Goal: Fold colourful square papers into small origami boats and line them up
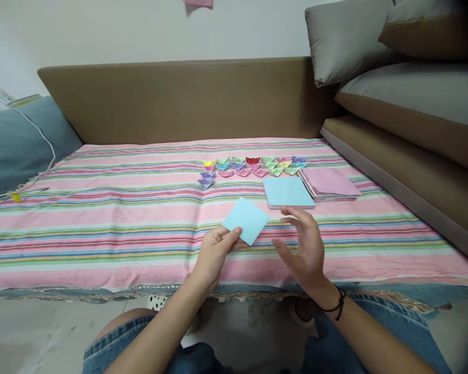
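Note:
My left hand [215,253] pinches the near corner of a light blue paper square [246,220], holding it just above the striped cloth [101,218]. My right hand [302,244] hovers open to the right of the sheet, fingers spread, holding nothing; a black cord circles its wrist. Behind the right hand lies a stack of light blue sheets [287,192], and beside it a stack of pink sheets [330,183]. Farther back, several small folded paper boats [253,166] in mixed colours stand in rows.
The striped cloth covers a low sofa seat with a brown backrest [179,98]. Brown and grey cushions [405,104] are piled at the right. A teal cushion [19,140] and a white cable [42,140] lie at the left. My knees in denim are below the cloth's edge.

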A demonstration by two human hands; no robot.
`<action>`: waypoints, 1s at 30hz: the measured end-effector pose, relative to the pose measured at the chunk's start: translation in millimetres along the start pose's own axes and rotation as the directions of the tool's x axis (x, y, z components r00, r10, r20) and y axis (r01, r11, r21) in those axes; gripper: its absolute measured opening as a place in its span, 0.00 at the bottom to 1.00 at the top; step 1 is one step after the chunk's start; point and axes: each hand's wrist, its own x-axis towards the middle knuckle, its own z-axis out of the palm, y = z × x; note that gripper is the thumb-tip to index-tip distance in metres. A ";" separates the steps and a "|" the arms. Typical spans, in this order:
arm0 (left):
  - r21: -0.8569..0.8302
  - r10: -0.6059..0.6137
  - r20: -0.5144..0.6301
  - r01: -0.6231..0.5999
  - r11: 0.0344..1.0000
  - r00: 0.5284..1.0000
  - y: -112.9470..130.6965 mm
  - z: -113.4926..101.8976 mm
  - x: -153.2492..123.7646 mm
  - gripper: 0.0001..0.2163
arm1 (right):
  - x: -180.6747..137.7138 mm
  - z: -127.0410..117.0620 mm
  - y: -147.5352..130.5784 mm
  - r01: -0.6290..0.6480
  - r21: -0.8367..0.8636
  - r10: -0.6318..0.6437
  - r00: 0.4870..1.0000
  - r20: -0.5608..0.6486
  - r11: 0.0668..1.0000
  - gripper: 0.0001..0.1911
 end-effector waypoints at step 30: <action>0.237 0.193 -0.018 -0.183 0.954 0.981 -11.8 2.3 2.7 0.19 | 1.4 12.7 4.6 -0.581 0.302 0.492 0.808 0.324 0.756 0.16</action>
